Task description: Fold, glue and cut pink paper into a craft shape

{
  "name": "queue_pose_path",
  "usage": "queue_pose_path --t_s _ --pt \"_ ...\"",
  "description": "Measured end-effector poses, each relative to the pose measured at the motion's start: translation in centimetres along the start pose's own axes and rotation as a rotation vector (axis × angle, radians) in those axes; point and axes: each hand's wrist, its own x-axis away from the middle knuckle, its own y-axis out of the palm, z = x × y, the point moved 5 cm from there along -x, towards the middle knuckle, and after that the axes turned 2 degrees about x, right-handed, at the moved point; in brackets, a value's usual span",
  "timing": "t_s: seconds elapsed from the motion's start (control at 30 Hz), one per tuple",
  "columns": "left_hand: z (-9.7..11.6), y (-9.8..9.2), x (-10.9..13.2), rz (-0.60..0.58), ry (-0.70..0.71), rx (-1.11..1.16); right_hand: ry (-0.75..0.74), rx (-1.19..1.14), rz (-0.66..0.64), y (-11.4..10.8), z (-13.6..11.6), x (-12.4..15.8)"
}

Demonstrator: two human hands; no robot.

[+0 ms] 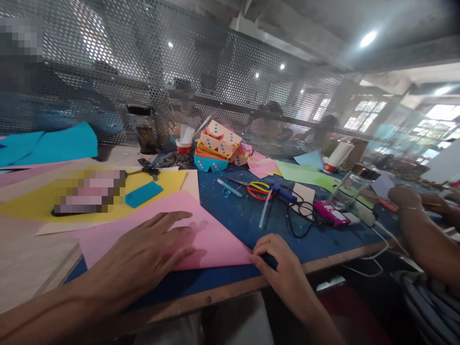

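Observation:
A pink sheet of paper (212, 230), folded into a triangle, lies on the blue table mat (244, 215) in front of me. My left hand (143, 256) rests flat on it with the fingers stretched out, pressing the paper down. My right hand (278, 261) is at the sheet's right corner, with curled fingers pinching or pressing that tip against the mat.
Yellow paper (165, 184) and a small blue card (143, 194) lie at the left. Behind are folded dotted paper boxes (217, 143), scissors (257, 187), a glue gun (283, 193), a pink device (330, 214) and a glass jar (350, 187). Another person's arm (420, 230) is at the right. A perforated metal screen (179, 72) backs the table.

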Motion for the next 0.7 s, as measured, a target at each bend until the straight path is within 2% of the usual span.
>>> queue_pose_path --t_s 0.13,0.27,0.43,0.7 --pt "2.0 0.2 0.0 0.042 0.150 -0.061 0.004 0.003 0.013 0.0 -0.2 -0.1" --pt "4.3 2.1 0.2 0.009 0.346 -0.069 0.014 -0.002 0.000 -0.1 -0.3 -0.2" --pt "4.6 3.4 0.5 -0.073 0.313 -0.078 0.053 -0.009 -0.044 -0.3 -0.3 -0.3" --pt "4.3 2.4 0.5 -0.140 0.273 0.003 0.013 -0.010 -0.023 -0.1 0.3 0.3"
